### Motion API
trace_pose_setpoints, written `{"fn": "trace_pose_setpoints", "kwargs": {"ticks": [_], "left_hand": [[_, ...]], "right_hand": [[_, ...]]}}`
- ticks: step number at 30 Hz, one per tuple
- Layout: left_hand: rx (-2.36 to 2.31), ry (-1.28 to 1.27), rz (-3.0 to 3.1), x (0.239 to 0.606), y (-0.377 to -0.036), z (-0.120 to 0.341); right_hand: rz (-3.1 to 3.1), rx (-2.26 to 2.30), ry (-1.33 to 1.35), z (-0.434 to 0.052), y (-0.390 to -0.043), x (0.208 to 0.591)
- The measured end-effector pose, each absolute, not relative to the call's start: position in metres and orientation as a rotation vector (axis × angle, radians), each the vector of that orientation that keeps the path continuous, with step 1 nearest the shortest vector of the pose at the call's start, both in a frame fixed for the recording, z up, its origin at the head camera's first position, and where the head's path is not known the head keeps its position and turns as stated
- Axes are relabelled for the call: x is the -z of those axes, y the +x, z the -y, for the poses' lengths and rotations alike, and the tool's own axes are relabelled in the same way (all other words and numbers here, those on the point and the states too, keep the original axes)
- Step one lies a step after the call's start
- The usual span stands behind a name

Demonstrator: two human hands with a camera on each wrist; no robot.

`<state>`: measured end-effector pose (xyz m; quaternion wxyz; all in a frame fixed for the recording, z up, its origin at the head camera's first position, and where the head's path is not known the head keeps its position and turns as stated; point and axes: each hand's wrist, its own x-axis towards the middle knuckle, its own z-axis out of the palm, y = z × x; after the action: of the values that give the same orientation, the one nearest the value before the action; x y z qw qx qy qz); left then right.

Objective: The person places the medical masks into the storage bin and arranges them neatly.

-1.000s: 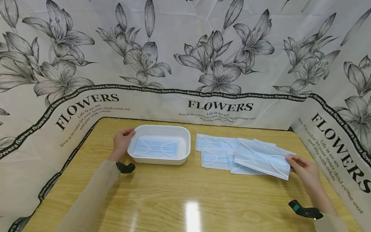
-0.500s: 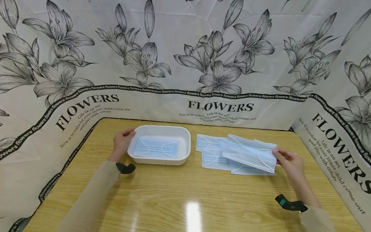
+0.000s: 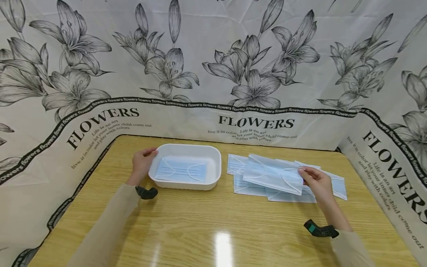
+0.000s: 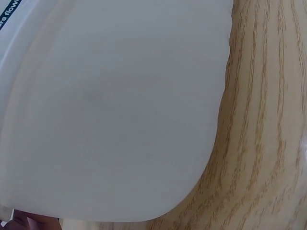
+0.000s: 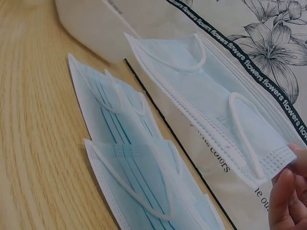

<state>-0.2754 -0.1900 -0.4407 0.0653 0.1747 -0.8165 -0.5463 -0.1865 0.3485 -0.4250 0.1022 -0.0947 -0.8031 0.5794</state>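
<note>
My right hand (image 3: 318, 181) pinches the right end of a light blue face mask (image 3: 273, 174), which is lifted over a spread of several other masks (image 3: 250, 188). In the right wrist view, fingers and thumb grip the mask's short edge, and its white ear loops hang loose. My left hand (image 3: 142, 165) holds the left rim of a white plastic tub (image 3: 186, 185). One mask (image 3: 181, 170) lies flat inside the tub. The left wrist view is filled mostly by the tub's outer wall (image 4: 115, 115), with only a bit of the hand at the lower left corner.
The tub and masks stand toward the back of a wood-grain table (image 3: 200, 226). A white floral cloth (image 3: 180, 118) hangs behind and along both sides. Bare tabletop lies between the arms, with a bright reflection at the front.
The right hand has carried its mask leftward over the spread, uncovering a mask at the far right. The left hand stays on the tub's rim.
</note>
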Motion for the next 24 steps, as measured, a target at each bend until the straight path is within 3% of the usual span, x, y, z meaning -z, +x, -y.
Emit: {"fn": "trace_pose_setpoints", "kwargs": {"ticks": [24], "left_hand": [[1.637,0.52,2.472,0.439,-0.275,0.188]], "right_hand": [[2.339,-1.913,-0.174,-0.274,-0.214,0.425]]}}
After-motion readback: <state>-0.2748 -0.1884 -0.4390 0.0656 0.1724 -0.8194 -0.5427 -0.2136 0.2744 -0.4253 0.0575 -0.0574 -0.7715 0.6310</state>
